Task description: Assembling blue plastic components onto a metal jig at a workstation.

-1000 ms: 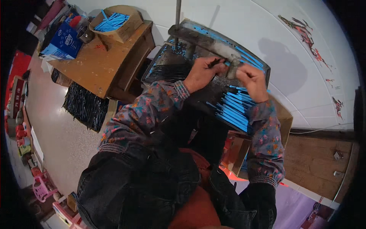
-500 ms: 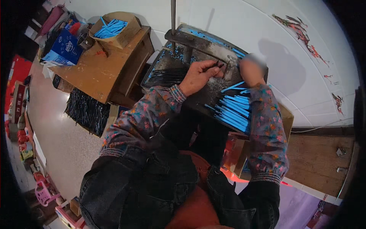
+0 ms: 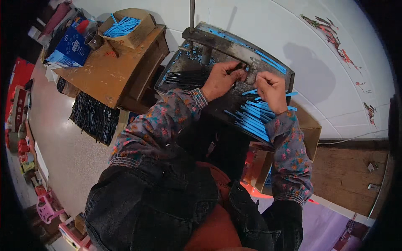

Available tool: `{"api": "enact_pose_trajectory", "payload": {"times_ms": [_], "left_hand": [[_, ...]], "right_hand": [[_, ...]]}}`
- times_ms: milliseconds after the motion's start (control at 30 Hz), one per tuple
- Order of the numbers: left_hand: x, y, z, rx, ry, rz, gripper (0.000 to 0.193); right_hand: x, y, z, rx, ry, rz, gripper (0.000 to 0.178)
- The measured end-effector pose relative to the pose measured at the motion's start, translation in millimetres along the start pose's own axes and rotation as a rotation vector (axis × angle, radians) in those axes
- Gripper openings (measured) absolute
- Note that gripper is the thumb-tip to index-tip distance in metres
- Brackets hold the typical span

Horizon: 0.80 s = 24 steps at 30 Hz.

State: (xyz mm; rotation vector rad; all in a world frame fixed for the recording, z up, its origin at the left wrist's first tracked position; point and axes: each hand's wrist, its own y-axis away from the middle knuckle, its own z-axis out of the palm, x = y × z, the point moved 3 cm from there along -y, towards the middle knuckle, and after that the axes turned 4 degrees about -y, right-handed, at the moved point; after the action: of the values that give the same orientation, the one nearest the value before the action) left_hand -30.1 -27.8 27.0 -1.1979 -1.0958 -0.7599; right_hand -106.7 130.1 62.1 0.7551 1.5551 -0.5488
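Note:
My left hand [image 3: 222,80] is closed in a pinch beside the metal head of a bench press [image 3: 251,76]; what its fingers hold is too small and dark to make out. On the press head's other side my right hand [image 3: 272,90] is closed too, its fingertips together and their contents hidden. Just below the right hand, several flat blue strips [image 3: 253,121] lie fanned on the dark worktop [image 3: 217,106]. Thin black rods [image 3: 184,78] are bunched left of my left hand. More blue strips [image 3: 271,62] rest along the worktop's far right edge.
An upright metal rod [image 3: 191,16] rises from the press. Left stands a wooden table [image 3: 94,79] with a cardboard box [image 3: 133,39] of blue strips, a metal cup [image 3: 94,41] and a blue carton [image 3: 71,48]. Black rods [image 3: 94,119] hang bundled below it. A white wall [image 3: 259,21] stands behind.
My right hand has moved left and down, from the worktop's far right to beside the press head. My left hand has shifted slightly right, closer to the press head.

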Motion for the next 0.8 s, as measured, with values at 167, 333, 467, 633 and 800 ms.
{"api": "enact_pose_trajectory", "payload": {"times_ms": [167, 333, 467, 633, 800], "left_hand": [[1, -2, 1, 0.044, 0.073, 0.001, 0.008], [-3, -1, -4, 0.041, -0.024, 0.014, 0.009], [4, 0, -7, 0.133, 0.054, 0.014, 0.012], [29, 15, -18, 0.139, 0.131, -0.174, 0.013], [21, 29, 3, -0.138, -0.799, 0.019, 0.017]], "right_hand": [[6, -5, -2, -0.047, -0.183, 0.065, 0.007], [-15, -14, -4, -0.088, 0.481, -0.444, 0.006], [-16, -14, -22, -0.094, 0.445, -0.397, 0.008], [9, -12, -80, -0.153, 0.562, -0.529, 0.013], [35, 4, -80, -0.127, 0.682, -0.654, 0.018]]}}
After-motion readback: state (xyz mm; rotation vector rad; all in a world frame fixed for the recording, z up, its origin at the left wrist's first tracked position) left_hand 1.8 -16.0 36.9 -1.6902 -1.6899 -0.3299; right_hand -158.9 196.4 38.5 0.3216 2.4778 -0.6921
